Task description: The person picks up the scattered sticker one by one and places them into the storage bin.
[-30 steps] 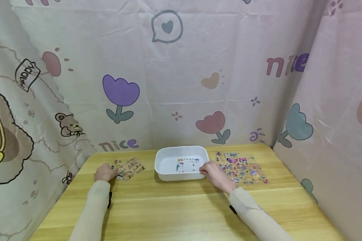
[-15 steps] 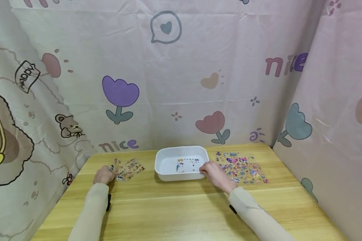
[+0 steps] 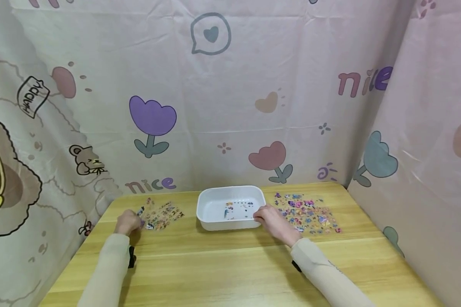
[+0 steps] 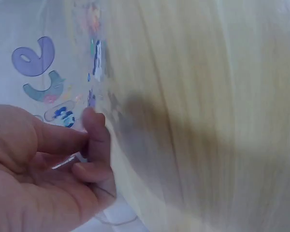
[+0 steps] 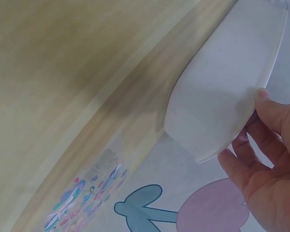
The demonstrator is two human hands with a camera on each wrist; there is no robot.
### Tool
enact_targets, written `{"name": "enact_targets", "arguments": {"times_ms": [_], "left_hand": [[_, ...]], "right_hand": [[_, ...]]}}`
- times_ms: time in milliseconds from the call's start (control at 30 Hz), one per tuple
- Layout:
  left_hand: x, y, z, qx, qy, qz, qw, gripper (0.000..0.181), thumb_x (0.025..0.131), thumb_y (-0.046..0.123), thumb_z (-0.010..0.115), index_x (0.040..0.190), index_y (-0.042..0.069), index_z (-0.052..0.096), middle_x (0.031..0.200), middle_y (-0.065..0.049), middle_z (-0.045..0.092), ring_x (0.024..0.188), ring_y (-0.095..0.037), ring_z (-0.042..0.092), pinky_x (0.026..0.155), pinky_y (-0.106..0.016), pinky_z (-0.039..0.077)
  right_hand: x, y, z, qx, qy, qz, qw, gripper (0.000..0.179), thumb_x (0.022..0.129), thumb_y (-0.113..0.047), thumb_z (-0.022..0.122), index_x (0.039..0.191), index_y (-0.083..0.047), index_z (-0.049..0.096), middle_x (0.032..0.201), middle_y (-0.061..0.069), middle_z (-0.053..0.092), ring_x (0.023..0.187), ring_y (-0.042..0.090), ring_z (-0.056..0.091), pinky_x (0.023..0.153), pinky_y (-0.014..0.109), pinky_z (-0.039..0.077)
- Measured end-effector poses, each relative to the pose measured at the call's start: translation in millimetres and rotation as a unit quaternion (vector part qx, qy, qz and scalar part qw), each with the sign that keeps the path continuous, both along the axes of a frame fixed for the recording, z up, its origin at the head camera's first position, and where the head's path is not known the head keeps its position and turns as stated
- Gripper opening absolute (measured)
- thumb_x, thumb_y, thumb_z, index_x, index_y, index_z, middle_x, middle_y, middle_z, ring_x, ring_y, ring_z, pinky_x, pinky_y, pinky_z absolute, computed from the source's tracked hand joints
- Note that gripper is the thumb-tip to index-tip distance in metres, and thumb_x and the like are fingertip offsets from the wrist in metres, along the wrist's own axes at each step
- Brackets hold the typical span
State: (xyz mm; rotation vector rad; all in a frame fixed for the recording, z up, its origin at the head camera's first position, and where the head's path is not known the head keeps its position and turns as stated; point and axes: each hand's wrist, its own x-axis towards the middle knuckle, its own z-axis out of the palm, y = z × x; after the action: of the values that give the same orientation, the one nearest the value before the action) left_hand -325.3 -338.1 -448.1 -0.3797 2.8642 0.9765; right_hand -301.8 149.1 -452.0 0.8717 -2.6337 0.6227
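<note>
Here, the right grip [image 3: 272, 221] pinches the white tub [image 3: 219, 226] at its 4 o'clock rim, colourful bits [image 3: 229, 204] inside; the left grip [image 3: 128, 221] pinches stickered film [image 4: 64, 116] at 9 o'clock.

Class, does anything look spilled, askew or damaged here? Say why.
Nothing plainly stands out. The tub stands upright on the table, no crack visible, its rim in the right hand. The left stickers and right stickers form clusters beside it, not strewn about.

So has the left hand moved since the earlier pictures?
Yes. In the head view, the left hand has shifted slightly to the left, judged against the printed purple tulip.
</note>
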Motion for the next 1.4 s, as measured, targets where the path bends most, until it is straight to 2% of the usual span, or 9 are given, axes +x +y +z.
{"name": "enact_targets", "arguments": {"times_ms": [100,233,333,533,733,900,1000,1133,1400], "left_hand": [[3.4,-1.5,6.9,0.0,0.021,0.017,0.9996,0.023,0.085,0.0,0.046,0.068,0.001,0.061,0.063,-0.009,0.06,0.059,-0.022,0.052,0.061,-0.039,0.049],[8.7,-1.6,12.6,0.01,0.053,0.033,0.998,0.025,0.091,0.006,0.05,0.099,-0.008,0.069,0.084,-0.019,0.071,0.08,-0.033,0.065,0.084,-0.055,0.048],[10.2,-2.4,13.4,0.029,0.072,0.039,0.9962,0.029,0.096,0.009,0.05,0.111,-0.011,0.065,0.085,-0.019,0.073,0.083,-0.036,0.067,0.083,-0.053,0.048],[9.0,-4.6,14.8,0.028,0.088,0.061,0.9938,0.031,0.093,0.004,0.047,0.116,-0.01,0.062,0.089,-0.019,0.072,0.084,-0.035,0.064,0.068,-0.04,0.047],[6.3,-0.4,18.3,0.044,0.126,0.086,0.9872,0.03,0.097,0.011,0.049,0.113,-0.008,0.064,0.078,-0.012,0.074,0.088,-0.039,0.066,0.091,-0.058,0.044],[1.5,5.9,22.1,0.036,0.157,0.112,0.9805,0.027,0.099,0.017,0.053,0.112,-0.003,0.066,0.079,-0.012,0.074,0.067,-0.025,0.066,0.069,-0.043,0.05],[-2.3,8.9,22.7,0.021,0.191,0.118,0.9744,0.025,0.097,0.018,0.056,0.107,-0.002,0.068,0.082,-0.015,0.073,0.058,-0.015,0.059,0.055,-0.031,0.044],[-4.9,16.0,23.8,0.01,0.228,0.114,0.967,0.025,0.097,0.018,0.058,0.107,-0.003,0.069,0.092,-0.022,0.07,0.066,-0.02,0.058,0.053,-0.026,0.041],[-8.3,35.3,34.1,0.024,0.243,0.094,0.9651,0.027,0.099,0.018,0.056,0.114,-0.001,0.068,0.1,-0.021,0.069,0.078,-0.024,0.058,0.059,-0.026,0.042]], "right_hand": [[0.0,0,-0.4,0.001,-0.007,-0.001,1.0,0.009,0.088,-0.006,0.069,0.094,-0.005,0.076,0.089,0.004,0.073,0.086,0.018,0.064,0.081,0.036,0.055],[0.0,0,-1.1,-0.001,-0.016,-0.002,0.9999,0.01,0.088,-0.005,0.069,0.095,-0.004,0.076,0.091,0.005,0.073,0.088,0.019,0.064,0.083,0.037,0.055],[-0.3,0,-1.3,-0.003,-0.014,-0.002,0.9999,0.01,0.088,-0.005,0.069,0.095,-0.005,0.076,0.09,0.004,0.073,0.088,0.019,0.064,0.082,0.036,0.055],[-0.3,1,-0.8,-0.002,-0.016,-0.003,0.9999,0.01,0.088,-0.006,0.069,0.095,-0.005,0.076,0.09,0.004,0.073,0.087,0.018,0.063,0.082,0.036,0.054],[-1.3,1,-1.1,0.001,-0.005,-0.002,1.0,0.008,0.088,-0.007,0.069,0.093,-0.006,0.076,0.087,0.002,0.072,0.084,0.017,0.062,0.08,0.035,0.054],[-2.1,1,-2.7,0.009,0.021,0.008,0.9997,0.007,0.088,-0.008,0.07,0.09,-0.009,0.077,0.084,0.001,0.072,0.081,0.015,0.061,0.077,0.032,0.053],[-1.7,1,-3.0,0.009,0.026,0.013,0.9995,0.007,0.088,-0.007,0.07,0.089,-0.009,0.076,0.084,0.001,0.072,0.08,0.015,0.061,0.076,0.031,0.053],[-0.9,0,-2.8,0.007,0.026,0.014,0.9995,0.007,0.088,-0.005,0.07,0.089,-0.008,0.076,0.084,0.003,0.073,0.08,0.016,0.062,0.076,0.032,0.053],[-0.9,0,-1.5,0.008,0.018,0.009,0.9998,0.007,0.088,-0.006,0.07,0.09,-0.008,0.076,0.084,0.002,0.072,0.08,0.015,0.061,0.076,0.03,0.053]]}}
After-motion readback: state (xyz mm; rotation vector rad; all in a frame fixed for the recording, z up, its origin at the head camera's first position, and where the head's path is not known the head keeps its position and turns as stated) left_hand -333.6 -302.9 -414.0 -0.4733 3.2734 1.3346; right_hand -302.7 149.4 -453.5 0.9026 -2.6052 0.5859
